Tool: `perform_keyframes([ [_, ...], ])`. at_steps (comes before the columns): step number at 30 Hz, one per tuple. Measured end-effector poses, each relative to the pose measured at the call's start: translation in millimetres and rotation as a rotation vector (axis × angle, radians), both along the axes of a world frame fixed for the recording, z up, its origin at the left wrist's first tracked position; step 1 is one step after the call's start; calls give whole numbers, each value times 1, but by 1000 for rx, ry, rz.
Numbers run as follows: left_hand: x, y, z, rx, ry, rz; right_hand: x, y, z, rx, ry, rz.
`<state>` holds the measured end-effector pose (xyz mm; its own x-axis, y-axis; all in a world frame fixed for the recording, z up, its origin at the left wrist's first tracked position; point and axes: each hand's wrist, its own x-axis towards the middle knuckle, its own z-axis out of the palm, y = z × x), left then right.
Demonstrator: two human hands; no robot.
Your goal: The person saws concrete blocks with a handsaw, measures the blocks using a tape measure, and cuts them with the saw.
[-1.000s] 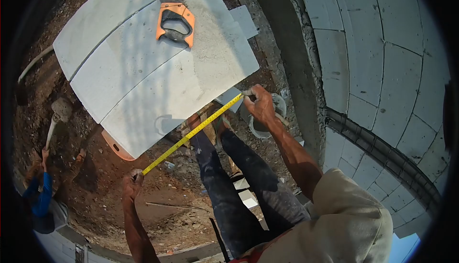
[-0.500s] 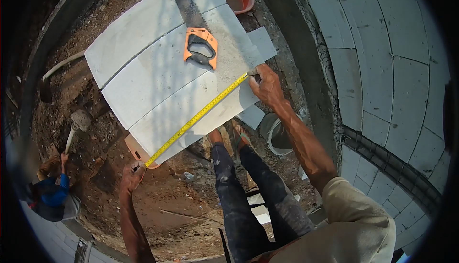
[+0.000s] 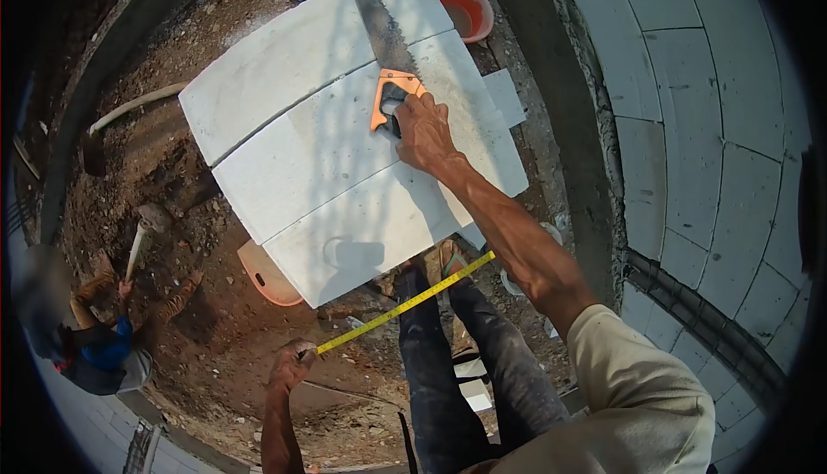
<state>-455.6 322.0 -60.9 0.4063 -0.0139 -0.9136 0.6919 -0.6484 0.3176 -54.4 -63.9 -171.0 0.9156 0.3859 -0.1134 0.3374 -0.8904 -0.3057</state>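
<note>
My right hand (image 3: 425, 136) is closed on the orange and black handle of a hand saw (image 3: 379, 21). The saw lies on large white blocks (image 3: 280, 129), its toothed blade pointing away from me. In my left hand (image 3: 291, 365), lower down and off the near side of the blocks, is a tape measure (image 3: 405, 306) with its yellow blade drawn out. That blade runs up to the right across my legs, and its free end is beside my right forearm. My left fingers hide the tape's case.
An orange-red bucket (image 3: 463, 10) stands behind the blocks, and a peach-coloured plastic piece (image 3: 267, 277) lies by their near left corner. A person in blue (image 3: 108, 349) holds a wooden-handled tool (image 3: 138, 246) at left. A white block wall (image 3: 689, 112) rises on the right.
My right hand has let go of the tape's end and taken hold of the saw handle. My left hand has drawn the tape off the blocks toward me.
</note>
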Motion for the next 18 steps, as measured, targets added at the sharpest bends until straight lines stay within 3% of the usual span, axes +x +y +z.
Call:
perform_keyframes([
  [2, -2, -14, 3, -46, 37, 27, -8, 23, 1, 248, -50, -24],
  [5, -3, -22, 0, -106, -15, 52, -9, 82, -4, 237, -40, -6],
  [9, 28, -13, -8, -92, -74, 51, 22, 176, 3, 348, -353, 25],
  [11, 49, -1, -9, -71, -40, 97, 42, 208, -3, 509, -301, 91],
  [12, 60, 14, -11, -55, -97, 74, 46, 210, 3, 533, -25, 92],
  [14, 95, 32, -1, -12, -186, 108, 41, 173, 39, 572, 0, 242],
  [18, 153, 93, -13, 68, -278, 84, 17, 40, 84, 356, -141, 215],
])
